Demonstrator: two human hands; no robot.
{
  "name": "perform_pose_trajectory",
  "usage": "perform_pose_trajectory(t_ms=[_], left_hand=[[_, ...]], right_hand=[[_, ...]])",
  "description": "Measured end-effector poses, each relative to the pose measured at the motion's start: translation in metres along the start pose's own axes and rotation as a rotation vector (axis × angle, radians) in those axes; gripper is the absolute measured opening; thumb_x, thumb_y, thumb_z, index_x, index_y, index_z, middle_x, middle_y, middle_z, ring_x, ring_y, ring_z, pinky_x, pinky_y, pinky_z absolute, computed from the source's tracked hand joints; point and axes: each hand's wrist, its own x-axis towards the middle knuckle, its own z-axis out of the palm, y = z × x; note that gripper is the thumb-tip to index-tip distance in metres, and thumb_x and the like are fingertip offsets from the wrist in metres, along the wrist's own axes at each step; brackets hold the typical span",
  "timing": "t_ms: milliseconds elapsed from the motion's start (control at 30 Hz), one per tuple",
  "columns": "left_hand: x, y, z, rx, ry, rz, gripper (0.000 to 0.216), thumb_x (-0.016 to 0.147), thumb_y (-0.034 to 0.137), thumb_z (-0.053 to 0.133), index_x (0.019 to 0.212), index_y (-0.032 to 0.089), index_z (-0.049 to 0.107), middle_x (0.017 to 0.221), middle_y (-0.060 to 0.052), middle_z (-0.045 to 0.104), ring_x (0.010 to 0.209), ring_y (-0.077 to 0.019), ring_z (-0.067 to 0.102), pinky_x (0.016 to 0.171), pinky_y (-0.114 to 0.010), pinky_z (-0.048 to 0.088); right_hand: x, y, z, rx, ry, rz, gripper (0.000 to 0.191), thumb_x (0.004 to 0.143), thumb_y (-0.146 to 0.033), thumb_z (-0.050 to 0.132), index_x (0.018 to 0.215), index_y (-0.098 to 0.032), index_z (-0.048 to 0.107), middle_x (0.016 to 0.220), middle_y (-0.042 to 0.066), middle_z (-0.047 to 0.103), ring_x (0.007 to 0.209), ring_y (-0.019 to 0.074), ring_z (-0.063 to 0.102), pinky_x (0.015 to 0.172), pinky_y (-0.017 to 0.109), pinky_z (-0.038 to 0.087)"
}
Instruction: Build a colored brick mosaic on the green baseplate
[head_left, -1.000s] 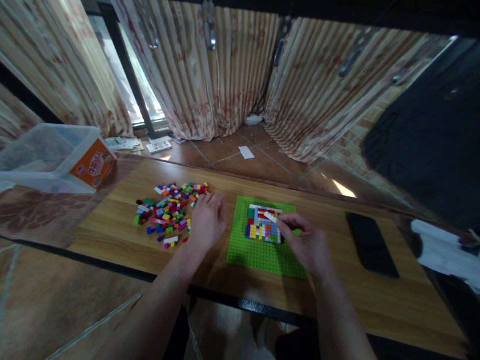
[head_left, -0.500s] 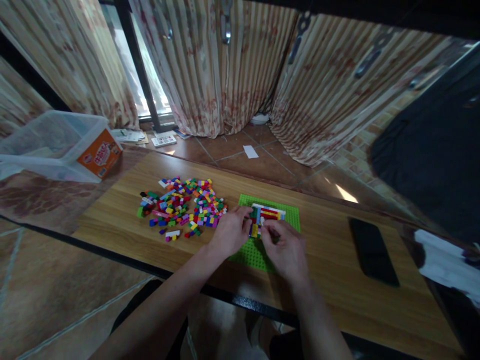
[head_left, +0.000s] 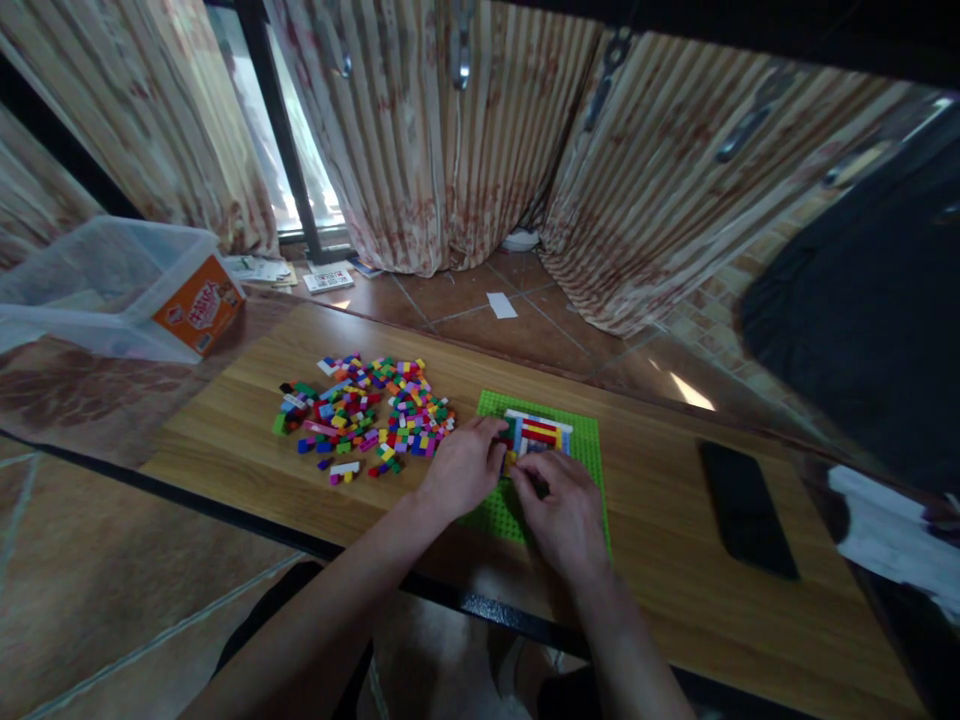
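A green studded baseplate (head_left: 582,412) lies on the table with a low build of toy bricks (head_left: 541,432) on it, showing red, yellow, white and light blue rows. My left hand (head_left: 466,462) is at the build's left side, its fingers curled against the bricks there. At the front of the build, my right hand (head_left: 561,505) is closed in a pinch, thumb and forefinger touching near a yellow brick. Whatever is between those fingertips is too small and covered to make out. Both hands hide the build's near part.
Loose coloured bricks (head_left: 416,410) are heaped left of the baseplate on the wooden table (head_left: 247,420). A black phone (head_left: 746,510) lies at the right. A clear plastic box (head_left: 112,330) with an orange label stands beyond the table's left end. Curtains (head_left: 420,150) hang behind.
My right hand has shifted slightly left along the front of the build, its fingertips now lower and nearer my left hand. The left hand has barely moved.
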Motion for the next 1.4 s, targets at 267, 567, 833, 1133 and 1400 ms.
perform_pose_trajectory(t_ms=[267,567,833,1133,1400], left_hand=[[0.0,-0.001,0.001,-0.001,-0.01,0.005,0.032,0.088,0.015,0.049,0.116,0.019,0.064,0.108,-0.011,0.069,0.097,-0.0236,0.066,0.092,-0.037,0.051],[0.001,-0.001,0.001,0.007,0.0,0.009,0.031,0.088,0.015,0.05,0.116,0.019,0.063,0.109,-0.01,0.069,0.098,-0.0231,0.067,0.091,-0.036,0.052],[0.0,0.0,0.001,0.064,0.01,0.027,0.029,0.089,0.013,0.05,0.116,0.016,0.062,0.11,-0.01,0.07,0.097,-0.0209,0.068,0.092,-0.036,0.054],[0.001,0.001,0.001,0.093,0.01,0.02,0.03,0.089,0.013,0.05,0.117,0.016,0.062,0.112,-0.009,0.068,0.099,-0.0212,0.068,0.092,-0.036,0.054],[0.0,0.003,0.002,0.052,0.053,0.095,0.031,0.088,0.011,0.052,0.116,0.018,0.064,0.114,-0.009,0.064,0.105,-0.0207,0.064,0.096,-0.036,0.053]], right_hand=[[0.0,-0.005,0.002,-0.016,0.083,0.036,0.017,0.088,-0.021,0.057,0.072,-0.023,0.061,0.072,0.001,0.064,0.072,0.0179,0.058,0.071,0.031,0.042],[-0.001,-0.003,0.006,-0.013,0.099,0.036,0.017,0.088,-0.021,0.058,0.071,-0.022,0.061,0.072,0.001,0.063,0.071,0.0174,0.057,0.071,0.03,0.042],[-0.002,-0.001,0.007,-0.009,0.122,0.038,0.016,0.087,-0.019,0.059,0.072,-0.02,0.062,0.072,0.001,0.064,0.071,0.0166,0.058,0.071,0.029,0.043],[-0.007,0.002,-0.002,-0.043,0.191,0.067,0.017,0.086,-0.021,0.061,0.07,-0.02,0.061,0.067,-0.002,0.061,0.064,0.0141,0.056,0.066,0.027,0.042],[-0.007,0.004,-0.001,-0.007,0.162,0.077,0.018,0.089,-0.025,0.06,0.072,-0.02,0.063,0.071,0.0,0.064,0.068,0.0154,0.057,0.069,0.028,0.043]])
